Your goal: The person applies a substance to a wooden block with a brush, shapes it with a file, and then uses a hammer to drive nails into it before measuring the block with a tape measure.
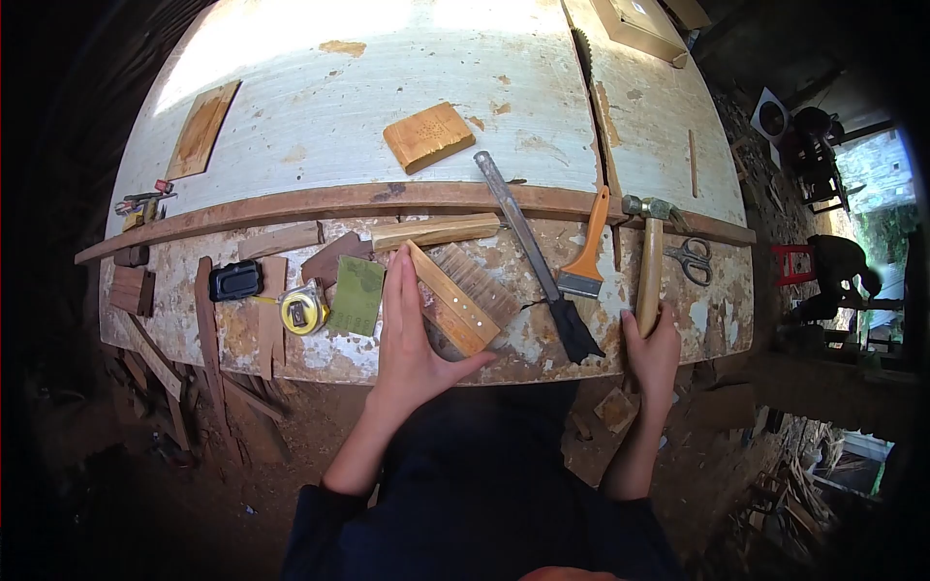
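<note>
My left hand (406,339) spans a wooden-backed brush (453,305), with its fingers along the upper left end and its thumb at the lower right end. Pale dots run along the brush's wooden back, and its bristles point up and right. My right hand (653,351) is closed round the lower end of a hammer's wooden handle (650,271); the metal hammer head (649,207) lies at the far end, by the wooden rail. Between my hands are a flat paintbrush (587,250) with an orange handle and a metal bar (521,232) with black wrapping at its near end.
Scissors (690,259) lie right of the hammer. Left of the brush are green sandpaper (356,294), a tape measure (303,308) and a black case (235,281). A wooden rail (320,204) crosses the worktable; behind it sit a wood block (429,137) and a slot with a saw blade (582,53).
</note>
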Demonstrator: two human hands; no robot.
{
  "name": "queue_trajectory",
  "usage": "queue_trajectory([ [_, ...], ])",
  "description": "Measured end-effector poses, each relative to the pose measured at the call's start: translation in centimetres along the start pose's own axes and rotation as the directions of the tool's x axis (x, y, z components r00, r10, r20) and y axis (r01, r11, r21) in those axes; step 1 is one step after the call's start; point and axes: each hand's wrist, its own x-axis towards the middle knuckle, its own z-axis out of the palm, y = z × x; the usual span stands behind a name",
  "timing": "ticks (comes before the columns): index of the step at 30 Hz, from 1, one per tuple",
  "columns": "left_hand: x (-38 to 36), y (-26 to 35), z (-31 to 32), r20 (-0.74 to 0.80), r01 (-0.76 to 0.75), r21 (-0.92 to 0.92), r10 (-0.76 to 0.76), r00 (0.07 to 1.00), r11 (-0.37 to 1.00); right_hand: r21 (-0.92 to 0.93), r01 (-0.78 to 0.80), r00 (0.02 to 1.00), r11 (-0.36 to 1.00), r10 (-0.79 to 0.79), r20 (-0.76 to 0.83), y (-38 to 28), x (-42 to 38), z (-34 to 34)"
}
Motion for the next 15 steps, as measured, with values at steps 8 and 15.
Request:
queue_trajectory([
  [8, -0.1, -0.9, -0.2, -0.022, -0.063, -0.021, 0.063, 0.998, 0.998, 0.665, 0.203, 0.977, 0.719, -0.189, -0.094, 0.1, -3.3, -0.4],
  [15, 0.5, -2.2, 0.2, -0.033, -0.104, -0.1, 0.101, 0.994, 0.989, 0.851, 0.235, 0.858, 0.469, -0.511, 0.045, -2.7, -5.9, -3.3],
])
